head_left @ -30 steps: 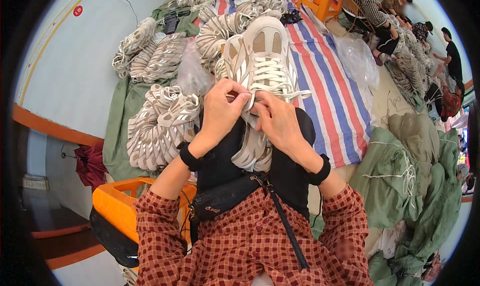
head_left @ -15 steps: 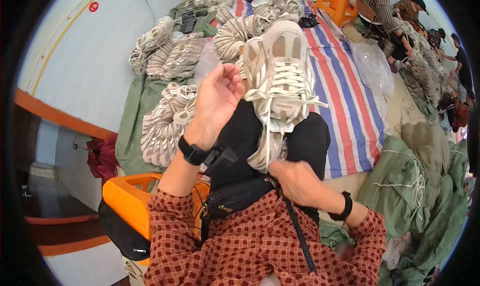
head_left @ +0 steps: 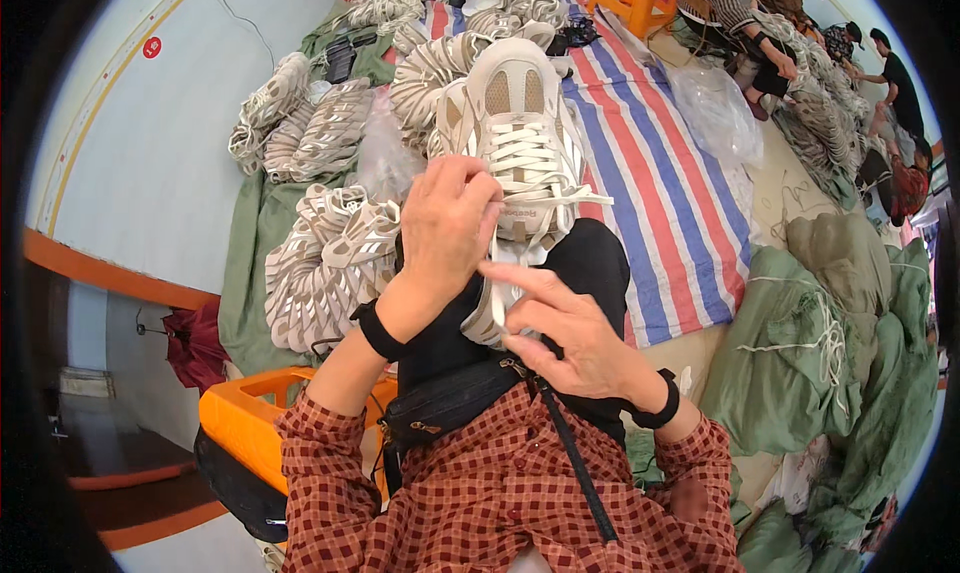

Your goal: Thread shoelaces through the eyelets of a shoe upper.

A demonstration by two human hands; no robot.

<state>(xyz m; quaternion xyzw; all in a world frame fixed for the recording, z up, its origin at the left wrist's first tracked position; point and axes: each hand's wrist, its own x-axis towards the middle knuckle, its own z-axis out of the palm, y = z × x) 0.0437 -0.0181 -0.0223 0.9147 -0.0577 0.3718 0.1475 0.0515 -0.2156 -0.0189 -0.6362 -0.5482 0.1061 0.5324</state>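
Note:
A beige and white sneaker (head_left: 520,98) rests on my lap, toe pointing away from me, its white laces (head_left: 520,158) threaded across the tongue. Another beige shoe (head_left: 455,123) sits against its left side. My left hand (head_left: 448,223) is closed at the left edge of the laces, fingers curled round a shoelace and partly hiding it. From there a loose white lace runs down to my right hand (head_left: 570,333), which holds it between thumb and bent fingers while the index finger stretches toward the left hand. The other lace end sticks out to the right.
Rows of beige shoes (head_left: 330,258) lie left and ahead on green cloth. A striped red, white and blue sheet (head_left: 650,183) spreads to the right. Green sacks (head_left: 790,353) lie at right, an orange stool (head_left: 245,423) stands at lower left, and people work at far right.
My left hand has come down and closed beside the laces. The right hand has moved up from near my waist, its index finger now extended. The view has shifted slightly.

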